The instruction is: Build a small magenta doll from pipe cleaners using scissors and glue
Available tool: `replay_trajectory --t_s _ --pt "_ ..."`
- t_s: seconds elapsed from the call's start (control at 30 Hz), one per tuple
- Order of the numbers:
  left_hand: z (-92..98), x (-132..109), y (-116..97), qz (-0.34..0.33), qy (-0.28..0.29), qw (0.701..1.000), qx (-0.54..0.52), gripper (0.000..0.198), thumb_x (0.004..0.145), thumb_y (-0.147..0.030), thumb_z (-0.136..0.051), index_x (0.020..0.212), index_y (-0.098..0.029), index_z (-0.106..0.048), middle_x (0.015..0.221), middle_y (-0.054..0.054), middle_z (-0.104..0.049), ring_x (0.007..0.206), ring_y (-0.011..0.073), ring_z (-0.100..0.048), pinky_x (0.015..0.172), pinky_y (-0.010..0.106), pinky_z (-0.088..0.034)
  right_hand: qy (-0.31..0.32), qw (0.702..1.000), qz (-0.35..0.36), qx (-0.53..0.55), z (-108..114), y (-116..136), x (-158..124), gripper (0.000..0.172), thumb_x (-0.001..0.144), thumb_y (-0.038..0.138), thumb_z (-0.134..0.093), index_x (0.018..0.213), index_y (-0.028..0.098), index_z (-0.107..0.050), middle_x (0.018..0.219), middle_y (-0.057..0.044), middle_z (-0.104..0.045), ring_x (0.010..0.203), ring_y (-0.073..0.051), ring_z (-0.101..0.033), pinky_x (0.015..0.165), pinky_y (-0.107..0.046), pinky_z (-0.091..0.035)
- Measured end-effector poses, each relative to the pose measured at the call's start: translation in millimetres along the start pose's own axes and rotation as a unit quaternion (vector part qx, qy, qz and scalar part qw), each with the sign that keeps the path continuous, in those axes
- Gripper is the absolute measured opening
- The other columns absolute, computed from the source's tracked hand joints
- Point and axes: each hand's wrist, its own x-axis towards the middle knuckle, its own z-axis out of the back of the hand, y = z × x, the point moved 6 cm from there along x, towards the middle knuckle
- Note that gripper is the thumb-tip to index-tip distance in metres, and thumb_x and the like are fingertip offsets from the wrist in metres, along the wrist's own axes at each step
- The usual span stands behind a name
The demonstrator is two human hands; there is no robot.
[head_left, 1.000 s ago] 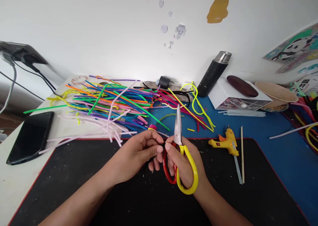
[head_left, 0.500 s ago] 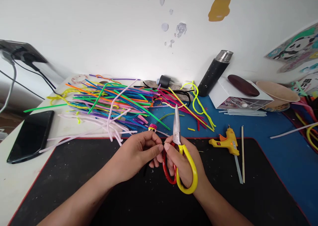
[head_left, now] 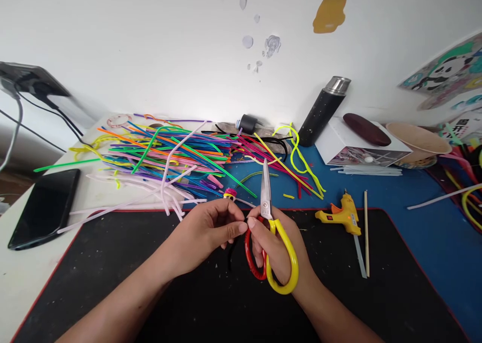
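My left hand [head_left: 216, 226] is closed in a pinch, fingertips meeting those of my right hand [head_left: 276, 240]. A thin black pipe cleaner [head_left: 230, 257] hangs below the left fingers; most of it is hidden by them. Scissors [head_left: 265, 195] with one yellow and one red handle rest in my right hand, blades closed and pointing away from me. The right thumb and index finger press together at the black piece's end. Just beyond my left hand lies a small figure [head_left: 229, 194] with a pink top and yellow face, partly covered by the fingers.
A heap of coloured pipe cleaners [head_left: 176, 154] spreads behind my hands. On the right are a yellow glue gun [head_left: 344, 216] and a wooden stick [head_left: 366, 232]. A black flask [head_left: 324, 112], a white box [head_left: 357, 144] and a phone [head_left: 44, 207] stand or lie around the black mat [head_left: 339, 293].
The left fingers have turned slightly, and the black pipe cleaner's hanging end has swung a little right. The scissors stay in my right hand.
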Motion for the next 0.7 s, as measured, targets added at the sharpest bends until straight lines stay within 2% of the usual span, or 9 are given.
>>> replay_trajectory --t_s 0.17,0.37,0.53,0.7 --pt "-0.7 -0.6 -4.0 -0.02 -0.007 0.999 -0.033 0.036 0.085 -0.044 -0.089 0.096 -0.019 -0.066 0.081 -0.003 -0.064 0.068 0.0108 -0.056 0.062 0.024 -0.048 0.006 1.0 -0.008 0.007 -1.6 -0.3 -1.5 0.044 0.089 0.063 -0.077 0.095 0.022 -0.062 0.042 0.01 -0.052 0.032 -0.011 -0.046 0.035 -0.019 -0.039" --pt "-3.2 -2.5 -6.1 -0.057 -0.006 0.997 -0.045 0.027 0.089 -0.035 -0.085 0.101 -0.019 -0.067 0.081 -0.003 -0.068 0.068 0.0115 -0.057 0.064 0.025 -0.048 0.01 1.0 -0.004 0.004 -1.0 -3.1 -0.8 0.042 0.095 0.062 -0.073 0.098 0.021 -0.063 0.043 0.01 -0.052 0.032 -0.011 -0.047 0.037 -0.019 -0.04" --pt "-3.3 -6.8 -7.3 -0.095 -0.045 0.994 0.025 0.011 0.096 -0.03 -0.077 0.102 -0.022 -0.072 0.088 -0.001 -0.076 0.079 0.0149 -0.067 0.076 0.027 -0.052 0.013 1.0 -0.011 0.019 -1.4 -0.9 0.1 0.045 0.092 0.064 -0.074 0.098 0.021 -0.063 0.042 0.011 -0.051 0.03 -0.011 -0.045 0.034 -0.019 -0.04" --pt "-3.1 -8.2 -14.8 -0.126 -0.069 0.985 0.092 0.009 0.098 -0.031 -0.075 0.099 -0.022 -0.075 0.092 0.0 -0.08 0.086 0.0179 -0.073 0.084 0.029 -0.054 0.019 0.999 -0.005 0.038 -2.0 1.6 -0.5 0.044 0.092 0.062 -0.075 0.099 0.02 -0.064 0.044 0.011 -0.051 0.031 -0.01 -0.046 0.036 -0.019 -0.041"
